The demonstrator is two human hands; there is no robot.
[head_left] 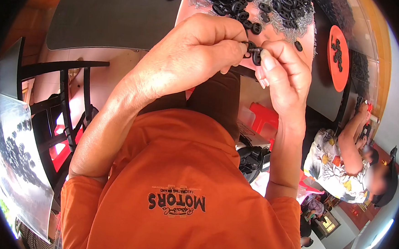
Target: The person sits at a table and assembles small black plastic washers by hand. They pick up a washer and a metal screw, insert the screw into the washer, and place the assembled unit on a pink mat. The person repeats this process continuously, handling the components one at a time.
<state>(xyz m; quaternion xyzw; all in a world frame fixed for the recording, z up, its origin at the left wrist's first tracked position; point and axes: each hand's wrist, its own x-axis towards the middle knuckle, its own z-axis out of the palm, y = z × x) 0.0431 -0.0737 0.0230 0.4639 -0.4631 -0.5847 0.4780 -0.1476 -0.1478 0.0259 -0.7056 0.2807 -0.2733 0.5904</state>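
My left hand and my right hand meet just past the near edge of a pale pink board. Pinched in my left fingertips is a small black plastic part, mostly covered by the thumb. My right thumb and forefinger grip a black oval cord lock piece. A small metal spring lies between the two parts; the fingers hide which part it sits in. Beyond my hands, black cord lock pieces are heaped on the board, with loose springs spread beside them.
A dark table lies left of the board, with a few black pieces at its far edge. An orange-red plate holding small black parts stands at right. A co-worker in a flowered top works at far right. Below are red stools.
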